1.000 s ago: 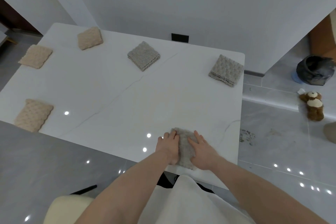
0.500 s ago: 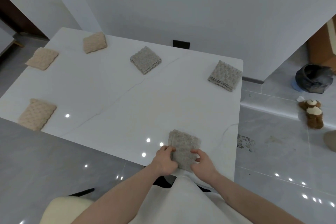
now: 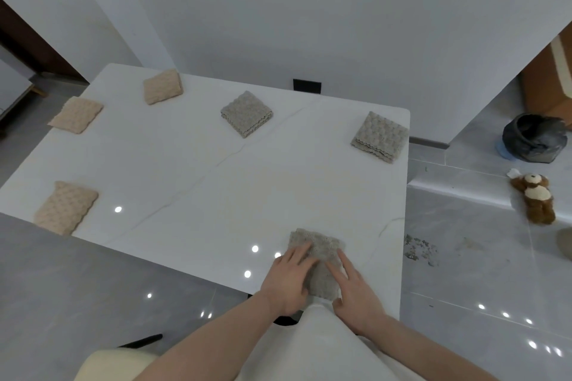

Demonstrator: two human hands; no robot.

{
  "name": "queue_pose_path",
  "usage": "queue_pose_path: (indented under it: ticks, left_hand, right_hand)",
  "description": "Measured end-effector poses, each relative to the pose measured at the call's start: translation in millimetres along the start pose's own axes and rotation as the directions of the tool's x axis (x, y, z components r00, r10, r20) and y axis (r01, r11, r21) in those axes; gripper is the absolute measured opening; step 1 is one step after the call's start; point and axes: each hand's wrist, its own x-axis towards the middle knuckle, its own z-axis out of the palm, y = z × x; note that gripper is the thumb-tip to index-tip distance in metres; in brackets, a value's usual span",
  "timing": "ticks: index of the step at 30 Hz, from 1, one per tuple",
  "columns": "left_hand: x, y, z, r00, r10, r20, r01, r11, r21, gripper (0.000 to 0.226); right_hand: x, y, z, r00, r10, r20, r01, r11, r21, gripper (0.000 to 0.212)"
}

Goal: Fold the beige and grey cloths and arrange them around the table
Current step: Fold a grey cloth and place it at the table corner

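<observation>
— How far along are you?

— Nearly finishing, I'm judging. Three beige cloths are lying folded at the far left of the tabletop (image 3: 192, 182): one (image 3: 66, 207), another (image 3: 75, 114), a third (image 3: 162, 86). Two grey ones are sitting folded along the far side (image 3: 246, 113) and at the right corner (image 3: 380, 137). I'm pressing the last grey cloth (image 3: 322, 260) flat at the near edge, my left hand (image 3: 286, 280) and right hand (image 3: 356, 289) both lying on it with fingers straight, gripping nothing.

— Anything you're not seeing?

— My hands are covering most of that cloth, so I'm not telling whether its fold is squared.
</observation>
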Motion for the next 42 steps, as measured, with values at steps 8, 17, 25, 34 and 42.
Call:
queue_pose_path:
  ticks: [8, 17, 25, 34, 42]
  left_hand:
    - [17.7, -11.1, -13.0, 0.930, -0.115, 0.349, 0.068, 0.987, 0.143, 0.089]
    - [21.3, -14.1, -22.8, 0.880, -0.152, 0.450, 0.068, 0.978, 0.198, 0.091]
    - [19.8, -18.8, -21.4, 0.875, -0.149, 0.461, 0.085, 0.984, 0.156, 0.092]
    - [-3.4, -41.4, -7.4, 0.857, -0.175, 0.485, 0.083, 0.975, 0.205, 0.100]
    - [3.2, -32.2, -17.9, 0.848, -0.190, 0.495, 0.086, 0.971, 0.225, 0.093]
  right_hand:
    - [12.2, -3.4, -9.1, 0.985, -0.002, 0.174, 0.025, 0.992, -0.126, 0.089]
    - [32.1, -10.8, -7.0, 0.956, 0.123, 0.266, -0.091, 0.987, -0.129, 0.083]
    - [38.2, -22.1, -3.9, 0.940, 0.210, 0.270, -0.173, 0.973, -0.152, 0.085]
    - [40.6, -30.9, -2.0, 0.958, 0.163, 0.234, -0.132, 0.981, -0.140, 0.070]
    - [6.1, -18.7, -5.9, 0.937, 0.246, 0.248, -0.271, 0.960, 0.070, 0.081]
